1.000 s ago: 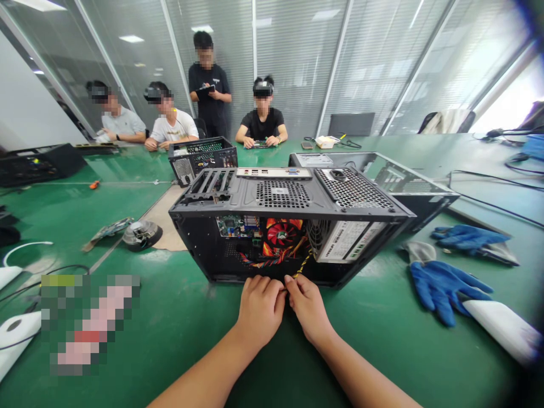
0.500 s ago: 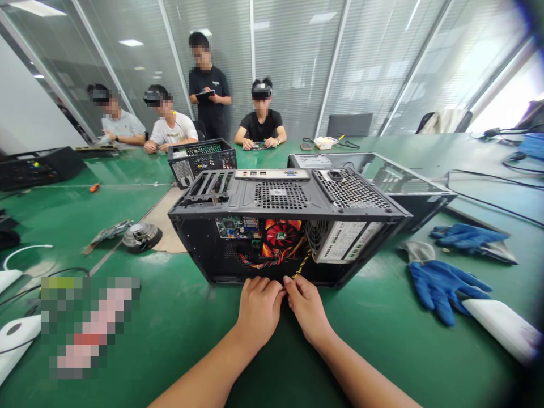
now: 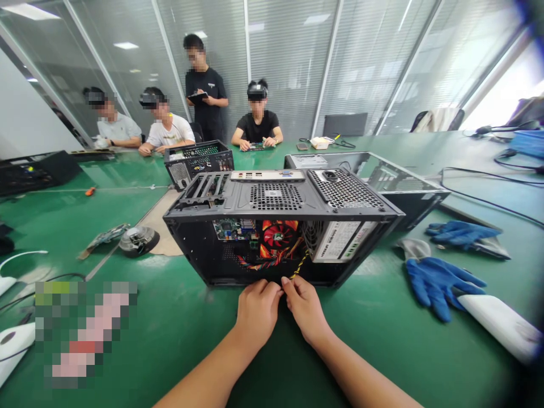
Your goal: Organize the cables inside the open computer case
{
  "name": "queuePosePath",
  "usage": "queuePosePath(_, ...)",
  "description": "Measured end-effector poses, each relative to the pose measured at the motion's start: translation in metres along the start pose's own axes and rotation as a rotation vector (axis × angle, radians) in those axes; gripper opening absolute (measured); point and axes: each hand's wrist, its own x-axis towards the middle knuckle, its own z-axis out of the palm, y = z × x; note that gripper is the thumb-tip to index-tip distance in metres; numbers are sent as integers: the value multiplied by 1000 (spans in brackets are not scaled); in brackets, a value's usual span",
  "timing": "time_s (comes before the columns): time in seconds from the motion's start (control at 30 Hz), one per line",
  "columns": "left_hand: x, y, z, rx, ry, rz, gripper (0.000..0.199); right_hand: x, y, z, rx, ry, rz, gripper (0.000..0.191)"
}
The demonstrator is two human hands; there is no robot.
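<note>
A black computer case (image 3: pixel 283 195) lies in front of me with its open side facing me. Inside it show a red fan (image 3: pixel 278 233), a circuit board (image 3: pixel 229 228), a labelled power supply (image 3: pixel 342 241) and a bundle of coloured wires (image 3: pixel 263 264). From the power supply a twisted yellow-and-black cable (image 3: pixel 301 264) runs down to my right hand (image 3: pixel 306 309), whose thumb and fingers pinch it near the case's lower edge. My left hand (image 3: pixel 259 309) is closed beside it, fingertips almost meeting the right ones. What the left fingers hold is hidden.
Behind stand another open case (image 3: pixel 408 195) and a smaller one (image 3: pixel 199 158). Blue gloves (image 3: pixel 442 283) and a white object (image 3: pixel 497 320) lie right. To the left are a round metal part (image 3: pixel 139 241) and cables. Several people are across the green table (image 3: pixel 161 317).
The whole view has shifted slightly, so the case and surroundings sit a little further left. Both hands keep nearly the same closed pose at the cable.
</note>
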Motion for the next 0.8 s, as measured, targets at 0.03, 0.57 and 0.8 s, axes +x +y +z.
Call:
queuePosePath(0.03, 0, 0, 0, -21, 6, 2, 14, 0, 0, 0, 0, 3, 1, 47)
queuePosePath(0.57, 2, 0, 0, -79, -15, -13, 14, 3, 5, 0, -2, -21, 7, 42)
queuePosePath(0.8, 2, -2, 1, -102, -25, -26, 13, 1, 2, 0, -2, -25, 9, 42)
